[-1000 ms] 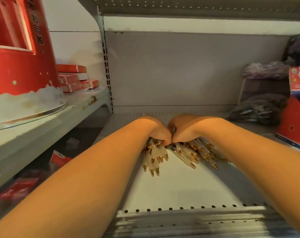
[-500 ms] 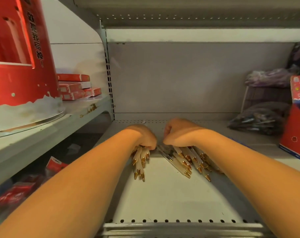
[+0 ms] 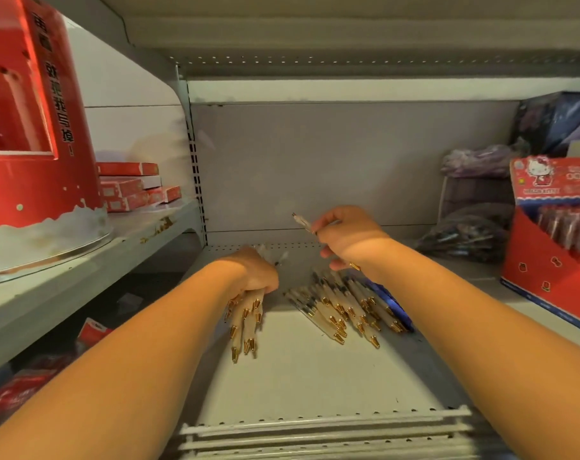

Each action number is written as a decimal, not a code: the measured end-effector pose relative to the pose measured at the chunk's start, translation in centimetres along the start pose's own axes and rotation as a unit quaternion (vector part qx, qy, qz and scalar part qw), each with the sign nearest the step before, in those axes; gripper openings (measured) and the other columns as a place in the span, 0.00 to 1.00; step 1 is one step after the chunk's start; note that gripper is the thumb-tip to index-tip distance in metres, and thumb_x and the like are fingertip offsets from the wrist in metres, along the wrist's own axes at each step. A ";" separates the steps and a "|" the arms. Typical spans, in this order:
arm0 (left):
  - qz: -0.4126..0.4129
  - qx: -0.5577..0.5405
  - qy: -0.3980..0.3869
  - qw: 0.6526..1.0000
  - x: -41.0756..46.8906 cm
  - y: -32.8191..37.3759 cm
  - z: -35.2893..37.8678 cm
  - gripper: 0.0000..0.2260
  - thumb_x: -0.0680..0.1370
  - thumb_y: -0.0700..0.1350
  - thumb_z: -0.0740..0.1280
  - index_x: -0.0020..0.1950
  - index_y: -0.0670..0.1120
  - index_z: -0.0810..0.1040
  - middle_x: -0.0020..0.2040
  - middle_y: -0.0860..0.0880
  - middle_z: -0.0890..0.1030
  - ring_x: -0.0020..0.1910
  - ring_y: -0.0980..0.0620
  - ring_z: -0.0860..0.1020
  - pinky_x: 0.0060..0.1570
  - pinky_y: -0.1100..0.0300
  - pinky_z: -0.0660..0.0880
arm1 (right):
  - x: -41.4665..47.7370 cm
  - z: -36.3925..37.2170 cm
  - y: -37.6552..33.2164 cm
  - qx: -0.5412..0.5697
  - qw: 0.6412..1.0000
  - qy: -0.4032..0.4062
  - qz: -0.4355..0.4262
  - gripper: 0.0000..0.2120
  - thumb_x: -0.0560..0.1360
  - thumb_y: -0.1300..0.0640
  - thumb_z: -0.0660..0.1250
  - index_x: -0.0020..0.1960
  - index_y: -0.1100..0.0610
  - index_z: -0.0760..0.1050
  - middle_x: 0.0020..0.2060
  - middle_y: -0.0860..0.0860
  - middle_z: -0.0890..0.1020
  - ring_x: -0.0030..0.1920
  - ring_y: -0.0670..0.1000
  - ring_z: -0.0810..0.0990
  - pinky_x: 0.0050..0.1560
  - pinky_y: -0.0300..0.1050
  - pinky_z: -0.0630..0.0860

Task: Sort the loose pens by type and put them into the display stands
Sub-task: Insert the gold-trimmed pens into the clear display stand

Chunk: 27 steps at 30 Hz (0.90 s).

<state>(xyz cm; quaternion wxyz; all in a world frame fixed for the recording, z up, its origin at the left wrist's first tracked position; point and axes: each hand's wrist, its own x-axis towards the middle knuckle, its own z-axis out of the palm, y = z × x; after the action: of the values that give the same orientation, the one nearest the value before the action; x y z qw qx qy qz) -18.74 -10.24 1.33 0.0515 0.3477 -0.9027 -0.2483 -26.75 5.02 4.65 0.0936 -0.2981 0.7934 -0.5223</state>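
Left hand (image 3: 255,277) clasps gold-tipped pen bundle (image 3: 245,323) to hold one type together; right hand (image 3: 345,237) pinches single pen (image 3: 301,221) above loose pile (image 3: 341,307), probably for sorting

The single head view looks forward and down, close over a shelf (image 3: 298,376).

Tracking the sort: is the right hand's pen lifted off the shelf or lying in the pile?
Lifted. The right hand pinches one clear-ended slim pen in the air, above the pile of cream gold-tipped pens.
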 end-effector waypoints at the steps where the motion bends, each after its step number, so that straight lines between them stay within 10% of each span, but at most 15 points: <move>1: 0.016 -0.050 0.019 0.998 0.0 -0.1 -0.5 0.16 0.68 0.35 0.66 0.55 0.41 0.70 0.36 0.47 0.72 0.19 0.55 0.73 0.21 0.67 0.68 | -0.3 -0.2 -0.4 0.018 1.000 0.013 0.004 0.09 0.80 0.63 0.61 0.45 0.52 0.75 0.42 0.52 0.79 0.36 0.48 0.79 0.25 0.37 0.74; 10: 0.266 -0.384 0.077 0.881 -5.5 5.3 -3.1 0.19 0.69 0.43 0.69 0.56 0.55 0.70 0.48 0.45 0.79 0.44 0.43 0.81 0.40 0.47 0.81 | -8.4 -4.8 -1.5 0.364 0.926 0.072 -0.074 0.07 0.75 0.66 0.69 0.44 0.58 0.72 0.27 0.49 0.74 0.28 0.46 0.72 0.21 0.37 0.62; 19: 0.428 -0.591 -0.111 0.675 -15.9 11.1 2.7 0.22 0.66 0.34 0.65 0.58 0.49 0.71 0.39 0.46 0.74 0.29 0.48 0.73 0.27 0.56 0.72 | -20.0 -10.2 1.3 0.434 0.885 0.093 -0.143 0.03 0.68 0.60 0.71 0.41 0.55 0.82 0.35 0.53 0.81 0.31 0.47 0.77 0.25 0.36 0.71; 27: 0.424 -0.628 -0.188 0.625 -23.9 19.1 12.4 0.24 0.63 0.32 0.67 0.57 0.47 0.71 0.39 0.44 0.73 0.31 0.45 0.72 0.29 0.56 0.71 | -28.6 -19.7 6.9 0.424 0.888 0.127 -0.127 0.05 0.70 0.57 0.69 0.44 0.54 0.83 0.38 0.52 0.83 0.35 0.47 0.79 0.32 0.38 0.75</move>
<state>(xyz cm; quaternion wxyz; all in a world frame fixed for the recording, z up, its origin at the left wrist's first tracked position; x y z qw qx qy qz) -15.57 22.58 1.71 0.1865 -0.2446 -0.5655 -0.7653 -15.37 38.48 2.53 0.0420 -0.2595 0.4568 -0.8498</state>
